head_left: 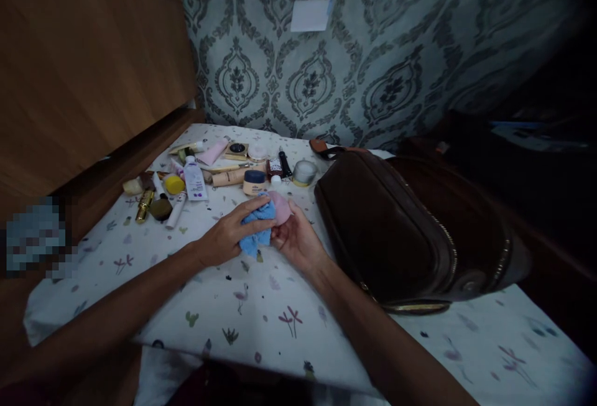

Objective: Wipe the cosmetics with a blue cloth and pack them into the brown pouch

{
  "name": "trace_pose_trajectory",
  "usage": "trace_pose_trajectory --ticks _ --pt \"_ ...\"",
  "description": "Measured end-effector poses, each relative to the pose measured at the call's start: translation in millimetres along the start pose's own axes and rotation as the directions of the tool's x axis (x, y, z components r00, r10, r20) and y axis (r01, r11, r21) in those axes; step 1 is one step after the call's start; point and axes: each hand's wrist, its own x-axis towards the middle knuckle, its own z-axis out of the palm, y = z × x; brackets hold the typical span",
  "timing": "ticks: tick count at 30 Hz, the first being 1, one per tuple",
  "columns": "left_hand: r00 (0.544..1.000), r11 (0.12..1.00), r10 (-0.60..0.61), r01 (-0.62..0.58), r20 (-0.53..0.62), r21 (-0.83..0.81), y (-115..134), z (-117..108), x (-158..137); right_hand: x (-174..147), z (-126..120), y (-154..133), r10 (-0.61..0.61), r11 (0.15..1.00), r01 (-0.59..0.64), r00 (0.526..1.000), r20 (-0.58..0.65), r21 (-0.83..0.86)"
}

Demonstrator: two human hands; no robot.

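Note:
Over the middle of the table, my left hand [224, 235] is closed on a crumpled blue cloth [256, 227]. The cloth touches a pink rounded item [280, 208], whose exact kind I cannot make out. Fingers of my right hand [301, 241] grip that pink item from the right and below. Just beyond both hands stands a small jar with a dark blue lid [254, 182]. Close by are a small white cap [276, 180] and a clear round jar [305, 173].
A large dark brown leather bag [387, 226] stands right of my hands. Several cosmetics lie at the back left, among them a white bottle [196, 180], a yellow-lidded jar [174, 184] and a beige tube [228, 177]. A wooden cabinet [93, 64] borders the patterned tablecloth [224, 313].

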Motion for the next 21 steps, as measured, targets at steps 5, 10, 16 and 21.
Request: trace_pose_trajectory --ticks 5,10,16,21 --pt "0.998 0.994 -0.054 0.051 -0.033 -0.102 4.3 -2.4 0.5 -0.6 -2.2 -0.3 0.022 0.999 -0.023 0.998 0.054 0.028" --pt "0.960 0.964 -0.255 0.242 -0.118 -0.111 6.0 -6.5 3.8 -1.6 -2.0 -0.1 -0.001 1.000 0.000 0.999 0.039 0.008" --pt "0.927 0.915 -0.374 0.367 -0.011 -0.168 0.5 -2.4 2.3 0.3 -0.4 10.2 -0.041 0.984 0.046 0.999 0.036 -0.172" --pt "0.936 0.925 -0.351 0.352 0.032 -0.143 0.0 -1.5 0.3 1.2 -2.0 18.1 -0.110 0.936 0.133 0.990 0.089 -0.327"
